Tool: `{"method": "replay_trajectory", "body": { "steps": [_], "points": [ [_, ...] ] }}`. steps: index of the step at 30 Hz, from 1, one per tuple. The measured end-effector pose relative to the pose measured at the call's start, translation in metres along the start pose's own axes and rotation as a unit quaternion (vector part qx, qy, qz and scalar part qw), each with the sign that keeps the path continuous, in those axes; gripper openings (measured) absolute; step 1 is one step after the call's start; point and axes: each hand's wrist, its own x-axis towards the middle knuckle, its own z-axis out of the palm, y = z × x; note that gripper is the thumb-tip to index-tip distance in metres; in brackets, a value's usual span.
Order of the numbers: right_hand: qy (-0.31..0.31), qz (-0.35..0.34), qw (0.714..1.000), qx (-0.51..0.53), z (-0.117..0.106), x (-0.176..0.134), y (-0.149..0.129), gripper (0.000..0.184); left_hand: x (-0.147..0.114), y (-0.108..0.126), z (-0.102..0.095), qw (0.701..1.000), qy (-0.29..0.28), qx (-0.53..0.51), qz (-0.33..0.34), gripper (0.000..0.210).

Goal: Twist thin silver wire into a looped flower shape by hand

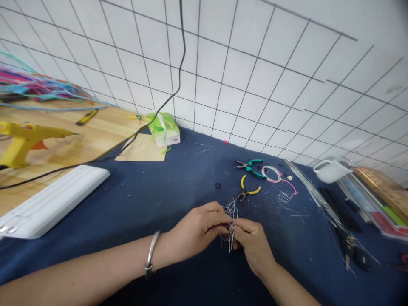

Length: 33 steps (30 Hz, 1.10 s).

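Between my two hands is a tangled bundle of thin silvery wire [232, 208], with loops above my fingers and loose ends hanging below. My left hand [199, 227] pinches it from the left, thumb and forefinger together. From the right, my right hand [253, 242] grips the same bundle with closed fingertips. A small pinkish spot shows where the fingertips meet, too small to name. Just beyond the bundle lie yellow-handled pliers [247, 190], handles spread. Behind them rest green-handled long-nose pliers [251, 165].
A ring with pink cord [272, 174] and wire scraps lie behind my right hand. Farther right are long wires [302, 185], a white mug [333, 169] and keys [348, 253]. On the left are a white power strip [60, 197], a yellow glue gun [27, 138] and a tissue pack [164, 127].
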Motion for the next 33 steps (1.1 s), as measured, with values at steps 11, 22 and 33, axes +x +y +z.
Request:
{"method": "replay_trajectory", "body": {
  "steps": [11,22,33],
  "points": [
    [-0.011,0.018,0.999,-0.026,0.001,0.001,-0.002,0.029,0.0,-0.004,-0.006,1.0,-0.011,-0.003,0.005,0.025],
    [-0.024,0.014,0.999,-0.044,0.001,0.001,0.0,0.025,-0.004,-0.007,0.01,0.985,0.12,0.052,-0.112,0.023],
    [0.01,-0.009,0.999,-0.044,0.002,-0.001,-0.001,0.018,0.001,-0.006,0.009,0.984,0.075,-0.111,-0.116,0.008]
  ]
}}
